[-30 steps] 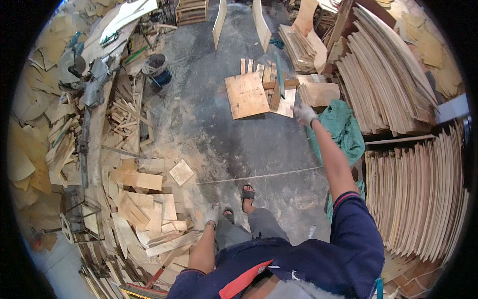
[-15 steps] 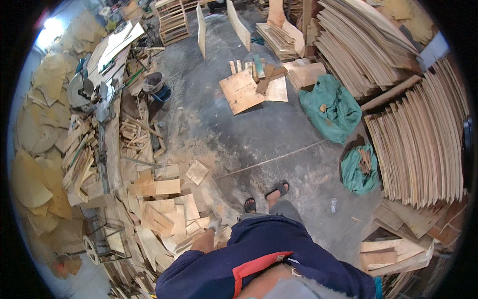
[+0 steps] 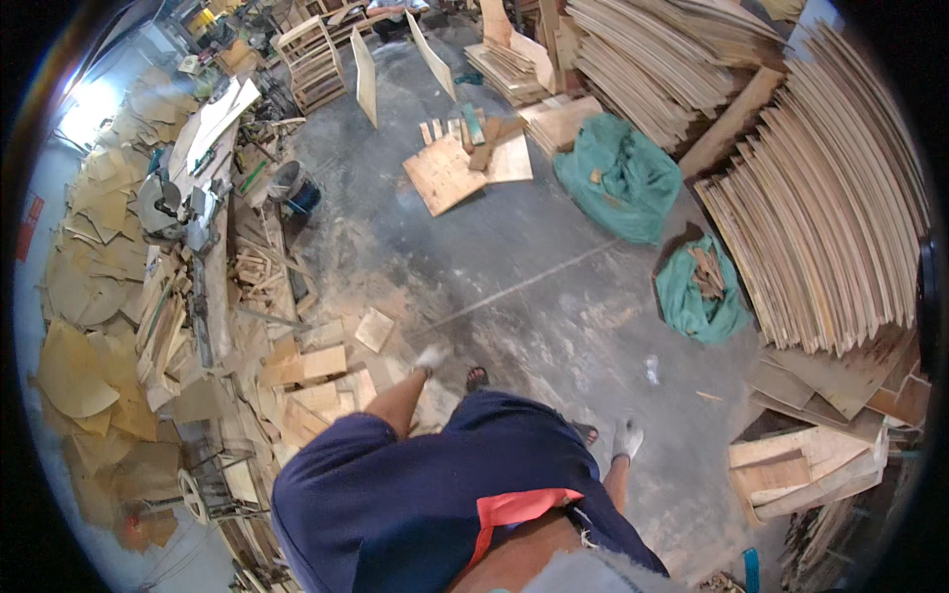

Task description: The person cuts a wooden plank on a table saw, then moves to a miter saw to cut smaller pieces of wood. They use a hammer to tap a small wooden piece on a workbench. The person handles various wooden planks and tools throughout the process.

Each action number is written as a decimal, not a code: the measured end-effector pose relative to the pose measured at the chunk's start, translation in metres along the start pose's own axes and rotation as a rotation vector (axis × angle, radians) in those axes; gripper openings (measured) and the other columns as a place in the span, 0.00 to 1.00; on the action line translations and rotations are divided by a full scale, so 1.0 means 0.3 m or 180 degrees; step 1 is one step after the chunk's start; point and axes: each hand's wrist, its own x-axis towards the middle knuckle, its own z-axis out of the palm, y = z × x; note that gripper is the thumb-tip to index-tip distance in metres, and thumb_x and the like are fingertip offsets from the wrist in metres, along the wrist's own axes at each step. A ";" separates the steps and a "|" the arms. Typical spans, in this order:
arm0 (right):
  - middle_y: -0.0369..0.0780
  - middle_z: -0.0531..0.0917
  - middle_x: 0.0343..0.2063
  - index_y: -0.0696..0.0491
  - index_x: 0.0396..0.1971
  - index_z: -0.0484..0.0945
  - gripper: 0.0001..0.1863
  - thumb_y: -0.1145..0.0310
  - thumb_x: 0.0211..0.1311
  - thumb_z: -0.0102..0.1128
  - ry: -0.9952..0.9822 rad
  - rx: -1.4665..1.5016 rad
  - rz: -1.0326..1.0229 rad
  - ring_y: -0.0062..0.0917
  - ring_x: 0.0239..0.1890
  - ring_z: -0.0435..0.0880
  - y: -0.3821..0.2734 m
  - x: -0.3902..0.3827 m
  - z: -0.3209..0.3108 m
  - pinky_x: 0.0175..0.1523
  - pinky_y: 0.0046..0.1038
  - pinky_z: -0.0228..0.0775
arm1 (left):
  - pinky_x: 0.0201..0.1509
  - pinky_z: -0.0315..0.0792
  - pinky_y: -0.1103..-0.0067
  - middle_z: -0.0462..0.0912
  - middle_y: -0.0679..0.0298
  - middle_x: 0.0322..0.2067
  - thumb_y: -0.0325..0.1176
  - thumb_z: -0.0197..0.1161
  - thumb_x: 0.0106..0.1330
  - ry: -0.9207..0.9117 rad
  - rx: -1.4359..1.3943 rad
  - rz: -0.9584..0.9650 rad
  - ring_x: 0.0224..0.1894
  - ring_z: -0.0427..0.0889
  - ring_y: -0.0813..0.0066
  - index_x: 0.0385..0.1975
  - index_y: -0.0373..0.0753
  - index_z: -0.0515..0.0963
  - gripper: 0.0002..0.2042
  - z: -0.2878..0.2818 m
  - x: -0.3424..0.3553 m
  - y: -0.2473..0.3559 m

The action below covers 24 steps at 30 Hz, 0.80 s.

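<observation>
Both my hands wear pale work gloves and hold nothing I can see. My left hand (image 3: 432, 357) hangs out ahead of my left thigh, near a square wooden offcut (image 3: 374, 330); its fingers look loosely stretched and slightly blurred. Below it, wooden blocks and boards (image 3: 314, 397) lie in a heap. On the other side, my right hand (image 3: 627, 438) hangs low over the grey floor (image 3: 539, 341), fingers loosely apart. Near it a sandaled foot (image 3: 585, 433) shows beside my dark blue clothing.
Thin curved wooden sheets (image 3: 820, 208) stand stacked along the right. Two green sacks (image 3: 618, 183) sit before them, the nearer holding wood scraps. Flat boards (image 3: 445, 173) lie ahead on the floor. A bucket (image 3: 295, 186) stands by the cluttered bench with a circular saw (image 3: 160, 203) at left.
My right hand has come into view at the right of my body. My left hand has swung forward. My body has turned and moved forward, and the green sacks appear closer.
</observation>
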 end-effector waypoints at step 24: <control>0.42 0.85 0.46 0.63 0.50 0.79 0.19 0.63 0.70 0.62 0.3834 -0.0487 -0.2142 0.25 0.46 0.83 0.319 -0.393 -2.152 0.56 0.29 0.73 | 0.60 0.72 0.66 0.83 0.47 0.54 0.53 0.59 0.67 -0.2102 0.1620 0.0280 0.56 0.81 0.55 0.55 0.33 0.79 0.29 0.959 0.241 1.229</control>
